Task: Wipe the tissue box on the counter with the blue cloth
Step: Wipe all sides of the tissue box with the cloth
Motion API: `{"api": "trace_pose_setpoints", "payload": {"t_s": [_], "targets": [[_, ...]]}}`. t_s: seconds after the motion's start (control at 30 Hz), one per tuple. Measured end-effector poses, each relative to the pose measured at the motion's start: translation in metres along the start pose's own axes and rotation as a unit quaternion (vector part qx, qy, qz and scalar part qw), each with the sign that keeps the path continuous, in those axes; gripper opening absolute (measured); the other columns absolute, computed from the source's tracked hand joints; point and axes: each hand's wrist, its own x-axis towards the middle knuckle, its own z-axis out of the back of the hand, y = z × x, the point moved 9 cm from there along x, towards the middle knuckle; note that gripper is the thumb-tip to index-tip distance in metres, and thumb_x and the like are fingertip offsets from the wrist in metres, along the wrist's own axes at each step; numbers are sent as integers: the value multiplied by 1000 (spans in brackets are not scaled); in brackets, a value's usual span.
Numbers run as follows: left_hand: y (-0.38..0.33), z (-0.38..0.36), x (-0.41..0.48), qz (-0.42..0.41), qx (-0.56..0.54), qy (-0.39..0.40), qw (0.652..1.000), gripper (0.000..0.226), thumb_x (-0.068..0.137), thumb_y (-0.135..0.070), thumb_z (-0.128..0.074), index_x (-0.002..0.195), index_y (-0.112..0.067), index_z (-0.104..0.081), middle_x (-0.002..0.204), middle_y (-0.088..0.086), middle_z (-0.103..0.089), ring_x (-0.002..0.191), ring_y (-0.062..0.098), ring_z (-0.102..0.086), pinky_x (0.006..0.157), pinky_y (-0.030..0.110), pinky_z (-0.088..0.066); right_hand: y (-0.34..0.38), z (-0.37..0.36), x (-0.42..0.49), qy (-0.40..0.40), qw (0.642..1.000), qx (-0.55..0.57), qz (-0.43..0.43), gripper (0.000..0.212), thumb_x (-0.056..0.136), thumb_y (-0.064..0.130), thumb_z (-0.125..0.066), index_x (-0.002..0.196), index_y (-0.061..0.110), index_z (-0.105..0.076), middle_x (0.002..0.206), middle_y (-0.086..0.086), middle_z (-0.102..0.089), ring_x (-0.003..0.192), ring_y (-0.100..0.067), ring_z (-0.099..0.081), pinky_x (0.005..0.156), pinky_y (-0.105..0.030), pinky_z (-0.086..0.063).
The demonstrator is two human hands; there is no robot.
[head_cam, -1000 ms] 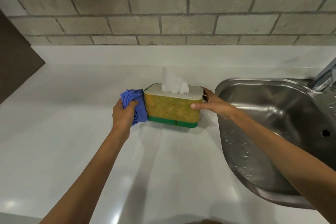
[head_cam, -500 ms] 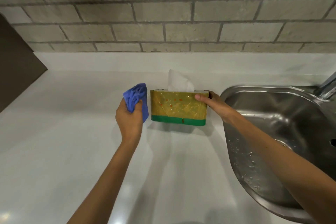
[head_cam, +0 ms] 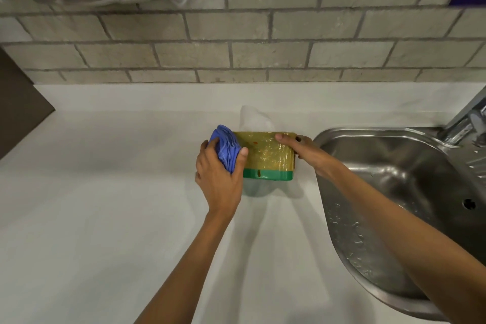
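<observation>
A yellow tissue box [head_cam: 268,154] with a green band along its bottom stands on the white counter [head_cam: 105,218], a white tissue [head_cam: 253,119] sticking up behind its top. My left hand [head_cam: 218,179] grips a bunched blue cloth [head_cam: 226,147] and presses it against the left part of the box's front face. My right hand [head_cam: 302,148] holds the box at its top right corner, thumb on the front face, fingers behind the right end.
A steel sink [head_cam: 394,192] lies right of the box, its tap [head_cam: 465,118] at the far right. A grey brick wall [head_cam: 236,47] runs behind. A dark panel [head_cam: 18,108] stands at the left edge.
My left hand has carried the cloth from beside the box's left end onto its front face. The box has been tipped so its front faces me more. The camera has tilted down.
</observation>
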Motion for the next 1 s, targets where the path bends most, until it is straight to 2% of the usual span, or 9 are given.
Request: {"api": "trace_pose_setpoints", "payload": {"t_s": [0.13,0.33,0.47,0.57,0.67,0.7,0.87,0.93,1.0], "targets": [[-2,-4,4,1,102,-21,995,80,79,-67,-20,145,-23,-29,138,7,-45,129,24,-40,108,45,-26,0,0,-2,-5,1000,-4,-3,34,79,52,-58,100,25,-57,92,12,-64,86,0,-58,65,-12,-38],[-4,-8,8,6,20,-49,999,61,91,-44,-41,145,-16,-32,135,15,-46,120,31,-48,104,45,-39,5,-3,-6,-9,1000,-1,3,37,79,52,-57,104,23,-59,94,12,-66,87,0,-59,64,-11,-39],[-13,-14,6,8,55,-73,996,57,92,-41,-45,142,-14,-38,143,12,-45,127,30,-44,104,37,-30,4,-2,-6,-19,1000,3,-4,25,79,52,-58,89,29,-60,89,13,-66,82,3,-59,60,-9,-40],[-34,-26,-5,-65,108,-23,992,65,90,-55,-34,140,-14,-44,139,13,-50,124,31,-48,106,40,-33,5,-1,-5,-33,999,8,-7,29,77,55,-59,88,28,-61,92,8,-68,84,-1,-61,62,-12,-41],[-43,-32,-28,-208,216,-18,954,57,84,-45,-42,131,-14,-52,122,17,-64,105,35,-63,92,48,-48,5,1,-5,-36,999,7,-12,28,77,55,-59,87,29,-58,89,9,-66,83,-3,-61,62,-13,-39],[-36,-29,-31,-212,227,-21,950,55,83,-42,-45,131,-15,-50,121,17,-64,103,35,-63,89,49,-48,6,0,-5,-34,999,5,-12,28,76,55,-60,86,28,-58,88,9,-66,82,-3,-61,62,-13,-40],[1,-14,-11,10,115,-54,992,55,87,-42,-53,135,-17,-49,131,16,-53,118,36,-50,100,46,-34,6,-4,-6,-43,999,15,-12,38,70,58,-64,86,24,-65,87,8,-70,82,-3,-64,62,-13,-40],[-21,-20,-14,-21,132,-54,990,57,86,-47,-47,134,-16,-51,127,17,-57,110,36,-55,95,46,-40,6,-4,-6,-55,998,20,-12,43,67,61,-65,87,23,-66,86,7,-71,82,-5,-65,63,-14,-42],[-45,-30,-30,-116,191,-43,974,58,82,-48,-43,131,-17,-52,118,17,-63,98,34,-63,85,44,-49,6,-2,-5,-66,998,17,-12,45,64,63,-64,84,23,-66,81,7,-71,78,-6,-65,62,-15,-43]]}}
